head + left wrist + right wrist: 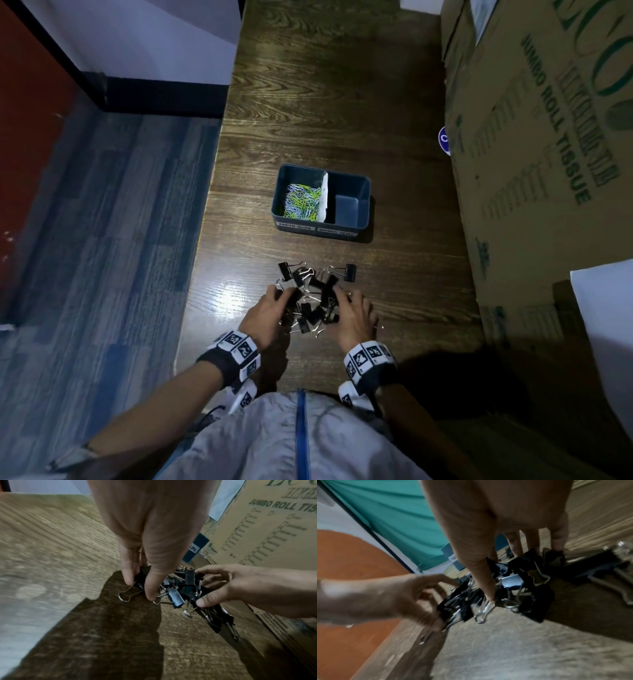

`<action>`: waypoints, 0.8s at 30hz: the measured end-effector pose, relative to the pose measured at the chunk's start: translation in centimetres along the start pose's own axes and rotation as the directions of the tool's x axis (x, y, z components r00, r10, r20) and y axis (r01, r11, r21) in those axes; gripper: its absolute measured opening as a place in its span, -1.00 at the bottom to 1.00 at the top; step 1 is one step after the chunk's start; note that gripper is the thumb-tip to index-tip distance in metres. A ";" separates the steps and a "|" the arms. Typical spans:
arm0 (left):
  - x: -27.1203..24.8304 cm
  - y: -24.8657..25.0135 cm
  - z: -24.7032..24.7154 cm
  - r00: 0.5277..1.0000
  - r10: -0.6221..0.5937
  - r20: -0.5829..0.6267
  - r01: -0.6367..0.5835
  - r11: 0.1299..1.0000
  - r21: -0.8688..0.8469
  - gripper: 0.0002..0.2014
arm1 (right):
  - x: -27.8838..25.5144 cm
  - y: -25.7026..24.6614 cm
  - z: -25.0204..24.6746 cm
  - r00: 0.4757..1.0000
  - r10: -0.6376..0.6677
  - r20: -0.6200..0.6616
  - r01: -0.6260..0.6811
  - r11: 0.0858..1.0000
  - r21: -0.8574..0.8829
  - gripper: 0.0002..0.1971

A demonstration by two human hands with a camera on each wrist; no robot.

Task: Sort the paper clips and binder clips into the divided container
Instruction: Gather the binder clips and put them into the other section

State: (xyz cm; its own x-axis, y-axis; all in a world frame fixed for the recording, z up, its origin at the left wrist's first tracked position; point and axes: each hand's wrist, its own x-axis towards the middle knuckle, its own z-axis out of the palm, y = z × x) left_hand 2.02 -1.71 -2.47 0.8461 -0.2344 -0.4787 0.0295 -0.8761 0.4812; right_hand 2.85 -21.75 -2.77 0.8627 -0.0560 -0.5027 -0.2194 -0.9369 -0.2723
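The binder clips (pixel 310 298) lay in a loose black heap on the wooden table (pixel 329 102), close to its near edge and nearer its left edge than its right, with a couple of strays at the far side of the heap. The left hand (pixel 265 317) came at the heap from the left edge's side, thumb and fingers curled down and pinching one clip's black body, its wire handle trailing on the wood. The right hand (pixel 354 317) closed in from the opposite side, fingers bent around several clips with the thumb pressed on their near side. Further toward the far edge stood the divided container (pixel 363 209), apart from the heap; its left compartment held the paper clips (pixel 301 204) in green, white and pale blue, and no clips showed in its right compartment. A white divider (pixel 323 197) stood between the two. Cardboard boxes (pixel 534 154) lined the table's right edge.
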 end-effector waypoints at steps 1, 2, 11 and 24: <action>0.0 0.3 0.2 1.000 0.004 0.003 -0.004 1.000 -0.015 -0.08 | -0.2 -0.3 0.2 1.000 -0.020 -0.009 0.020 1.000 0.013 -0.09; 0.1 0.5 0.3 1.000 0.009 0.008 -0.009 0.999 -0.044 -0.08 | -0.3 -0.3 0.4 0.999 -0.037 -0.027 0.038 0.999 0.031 -0.10; 0.6 -0.1 -1.4 0.990 -0.001 -0.139 -0.005 0.999 -0.041 -0.27 | 0.6 3.5 -3.0 0.982 0.118 -0.149 -0.088 0.976 0.197 -0.25; 5.3 0.8 -1.6 0.998 -0.027 0.049 0.018 0.986 0.163 -0.12 | -1.3 3.5 -0.1 0.994 0.097 0.058 -0.107 0.976 0.191 -0.22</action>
State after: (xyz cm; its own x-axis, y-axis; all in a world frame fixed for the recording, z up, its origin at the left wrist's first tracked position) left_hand 7.41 -3.02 -3.46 0.8179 -0.2314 -0.5267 -0.0421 -0.9371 0.3464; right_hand 1.03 -24.97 -2.98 0.8094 -0.1267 -0.5734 -0.3931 -0.8423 -0.3689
